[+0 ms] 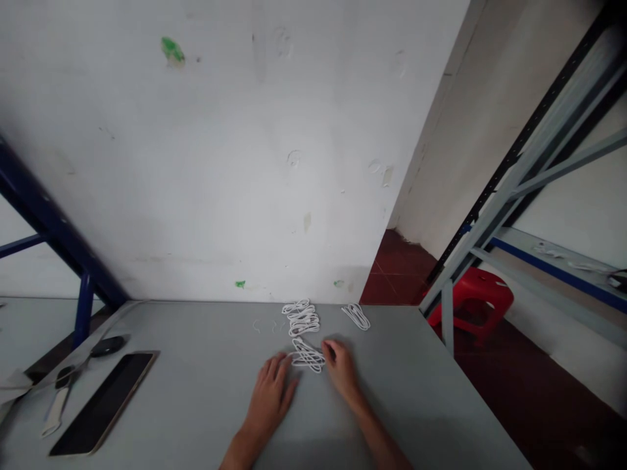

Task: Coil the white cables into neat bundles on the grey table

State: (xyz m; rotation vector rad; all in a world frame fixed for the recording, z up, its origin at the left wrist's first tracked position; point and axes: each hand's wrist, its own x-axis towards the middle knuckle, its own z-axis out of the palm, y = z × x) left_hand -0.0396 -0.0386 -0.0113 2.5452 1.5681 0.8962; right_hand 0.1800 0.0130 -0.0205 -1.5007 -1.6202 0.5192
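A loosely looped white cable (pixel 307 357) lies on the grey table between my two hands. My left hand (pixel 269 397) rests palm down at its left side, fingers stretched out and thumb apart, the fingertips by the cable's left end. On the other side, the fingers of my right hand (pixel 341 369) are curled in a pinch at the cable's right edge. Just beyond are several bundled white cables (pixel 301 318), set close together in a column. Another coiled white cable (pixel 356 316) lies apart to the right, near the table's back edge.
Left on the grey table (pixel 196 405) are a dark-screened tablet or phone (pixel 104 403), a black round object (pixel 108 346) and a white-strapped watch-like item (pixel 57 401). Thin white bits (pixel 277 326) lie near the bundles. A wall stands behind; a red stool (pixel 477 297) is at right.
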